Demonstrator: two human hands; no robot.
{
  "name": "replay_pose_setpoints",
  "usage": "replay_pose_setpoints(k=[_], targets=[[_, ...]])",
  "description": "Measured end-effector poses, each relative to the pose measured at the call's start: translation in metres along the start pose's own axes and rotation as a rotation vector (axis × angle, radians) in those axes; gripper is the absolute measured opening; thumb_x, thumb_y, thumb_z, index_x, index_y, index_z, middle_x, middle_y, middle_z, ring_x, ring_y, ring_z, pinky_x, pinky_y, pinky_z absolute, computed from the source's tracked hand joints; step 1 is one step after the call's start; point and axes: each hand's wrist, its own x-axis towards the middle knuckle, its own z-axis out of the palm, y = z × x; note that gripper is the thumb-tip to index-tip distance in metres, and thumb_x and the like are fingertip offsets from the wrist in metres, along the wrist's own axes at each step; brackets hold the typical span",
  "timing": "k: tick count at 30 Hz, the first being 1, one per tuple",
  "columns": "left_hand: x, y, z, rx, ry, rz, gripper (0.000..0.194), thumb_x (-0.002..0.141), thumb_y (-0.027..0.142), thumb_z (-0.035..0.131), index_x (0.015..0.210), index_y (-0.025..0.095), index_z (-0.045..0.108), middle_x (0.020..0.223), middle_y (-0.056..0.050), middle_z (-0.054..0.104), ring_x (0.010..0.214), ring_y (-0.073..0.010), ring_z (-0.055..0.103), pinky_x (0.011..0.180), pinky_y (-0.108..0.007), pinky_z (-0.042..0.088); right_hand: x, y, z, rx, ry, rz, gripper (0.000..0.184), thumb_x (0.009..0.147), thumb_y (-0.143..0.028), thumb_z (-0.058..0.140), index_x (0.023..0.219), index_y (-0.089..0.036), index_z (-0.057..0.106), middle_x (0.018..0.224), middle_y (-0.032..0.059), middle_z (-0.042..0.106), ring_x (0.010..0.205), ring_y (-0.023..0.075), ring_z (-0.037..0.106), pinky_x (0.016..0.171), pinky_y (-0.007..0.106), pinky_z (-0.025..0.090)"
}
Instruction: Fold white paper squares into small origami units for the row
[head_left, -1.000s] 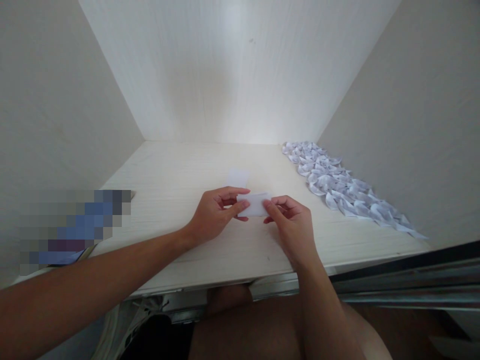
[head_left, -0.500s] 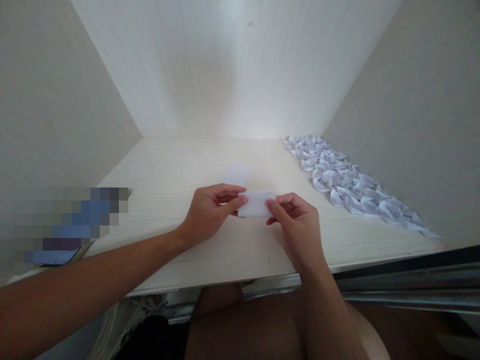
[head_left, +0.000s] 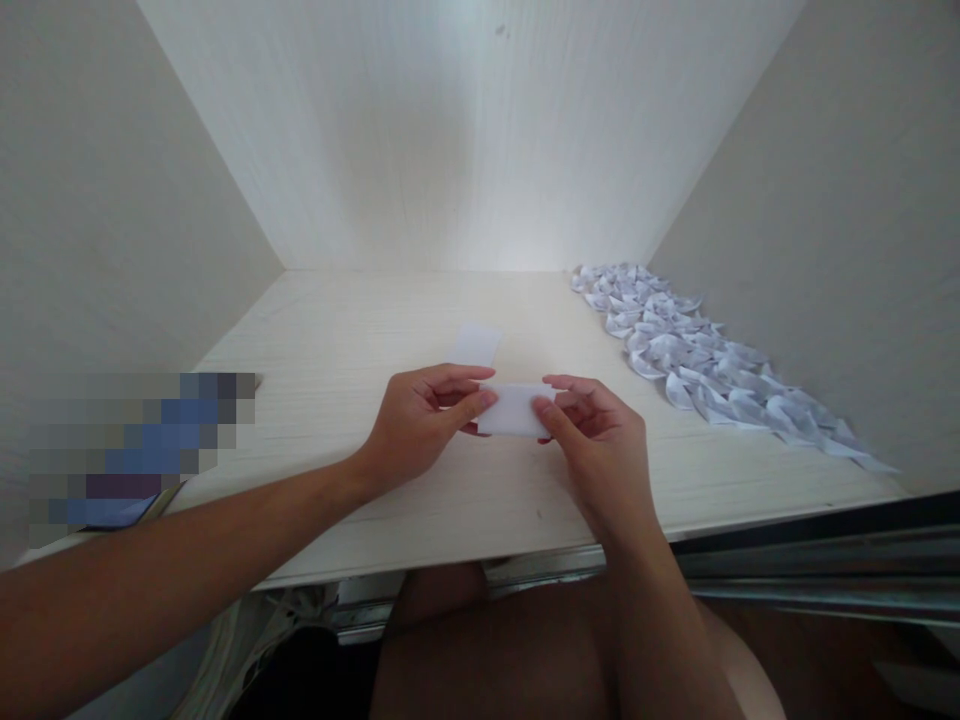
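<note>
A small white piece of paper point(head_left: 514, 411), roughly rectangular, is held up between both hands above the table. My left hand point(head_left: 424, 415) pinches its left end between thumb and fingers. At its right end, my right hand point(head_left: 596, 430) grips it with the thumb in front and the fingers behind. Just beyond the hands, a second white paper point(head_left: 478, 343) lies flat on the table, its near part hidden by my left hand.
Rows of many folded white paper pieces point(head_left: 697, 365) lie along the right wall. A blurred-out object point(head_left: 150, 440) sits at the table's left. White panels enclose the table point(head_left: 360, 320) at the back and sides. My legs are under its front edge.
The fingers of my right hand have shifted slightly, with the index finger now straighter along the paper's upper right corner. Both hands still hold the paper in nearly the same place.
</note>
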Motion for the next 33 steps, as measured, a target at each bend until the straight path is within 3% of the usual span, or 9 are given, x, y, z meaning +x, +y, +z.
replay_pose_setpoints(k=[6, 12, 33], targets=[[0.0008, 0.0002, -0.0011, 0.057, 0.012, 0.014, 0.025, 0.075, 0.033, 0.09, 0.091, 0.015, 0.083, 0.087, -0.007, 0.083, 0.072, -0.0179, 0.078, 0.059, -0.025, 0.069, 0.0, 0.0006, -0.0014, -0.021, 0.01, -0.005, 0.026, 0.078, -0.033, 0.083, 0.099, -0.022, 0.076, 0.069, -0.0037, 0.064, 0.062, 0.0125, 0.06, 0.056, 0.026, 0.052], [0.0001, 0.0013, -0.0016, 0.064, -0.006, 0.016, 0.026, 0.076, 0.033, 0.089, 0.093, 0.015, 0.083, 0.088, -0.008, 0.083, 0.074, -0.0187, 0.078, 0.059, -0.026, 0.069, -0.0003, 0.001, -0.0022, -0.052, 0.017, -0.028, 0.025, 0.078, -0.031, 0.082, 0.101, -0.022, 0.077, 0.067, -0.004, 0.064, 0.06, 0.0111, 0.056, 0.056, 0.026, 0.047], [0.0025, 0.0005, -0.0006, -0.003, -0.016, -0.085, 0.039, 0.071, 0.042, 0.09, 0.094, 0.012, 0.081, 0.089, -0.009, 0.082, 0.077, -0.0202, 0.078, 0.067, -0.033, 0.07, -0.0011, 0.0024, -0.0028, -0.083, 0.047, -0.037, 0.028, 0.078, -0.035, 0.083, 0.101, -0.021, 0.077, 0.068, -0.0033, 0.064, 0.06, 0.0129, 0.057, 0.057, 0.027, 0.048]])
